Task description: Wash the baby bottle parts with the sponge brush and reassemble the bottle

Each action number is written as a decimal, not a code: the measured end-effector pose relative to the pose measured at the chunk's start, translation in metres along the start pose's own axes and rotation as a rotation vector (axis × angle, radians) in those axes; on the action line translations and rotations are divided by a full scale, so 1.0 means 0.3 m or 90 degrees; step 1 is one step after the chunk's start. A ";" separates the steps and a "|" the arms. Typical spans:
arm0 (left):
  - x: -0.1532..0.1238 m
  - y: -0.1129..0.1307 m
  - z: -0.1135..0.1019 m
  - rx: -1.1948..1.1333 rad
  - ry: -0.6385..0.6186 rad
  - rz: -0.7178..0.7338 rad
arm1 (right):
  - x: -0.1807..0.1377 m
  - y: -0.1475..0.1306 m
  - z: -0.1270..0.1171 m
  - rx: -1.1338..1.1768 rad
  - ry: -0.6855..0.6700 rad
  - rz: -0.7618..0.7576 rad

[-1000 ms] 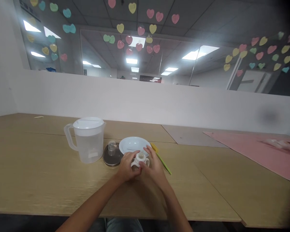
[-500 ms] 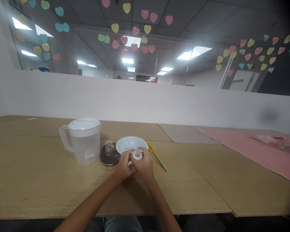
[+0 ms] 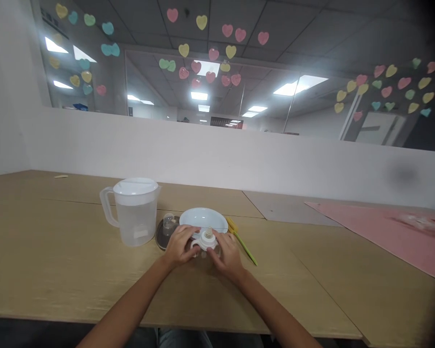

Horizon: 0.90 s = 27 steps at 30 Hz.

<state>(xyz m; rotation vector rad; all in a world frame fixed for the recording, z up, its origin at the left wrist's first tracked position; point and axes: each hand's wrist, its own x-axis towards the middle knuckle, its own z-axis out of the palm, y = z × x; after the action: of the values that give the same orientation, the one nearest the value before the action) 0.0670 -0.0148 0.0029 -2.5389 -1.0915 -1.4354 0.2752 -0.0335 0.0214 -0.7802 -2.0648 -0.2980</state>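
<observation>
Tan table, bottle between hands

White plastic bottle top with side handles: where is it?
In the head view, the bottle top sits at lower centre, between the left hand and right hand, in front of the white shallow dish.

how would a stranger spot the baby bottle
On the table, right of the big pitcher, is a white bowl. Just nearer, between left hand and right hand, is the baby bottle: unlike its neighbours, it has a teat above a white collar.
</observation>
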 end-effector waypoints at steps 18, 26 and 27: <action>-0.032 -0.193 -0.045 0.307 -0.011 -0.273 | -0.017 0.040 -0.011 0.076 0.004 -0.002; 0.001 -0.090 -0.086 0.367 -0.006 -0.378 | -0.018 0.033 -0.014 0.076 -0.017 0.023; 0.010 -0.070 -0.101 0.354 0.015 -0.379 | -0.020 0.034 -0.013 0.074 -0.011 0.017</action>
<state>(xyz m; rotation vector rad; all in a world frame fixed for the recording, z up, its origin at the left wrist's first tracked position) 0.0333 -0.0076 0.0164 -1.8833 -2.0116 -1.0084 0.2868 -0.0299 0.0181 -0.7419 -2.0658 -0.1552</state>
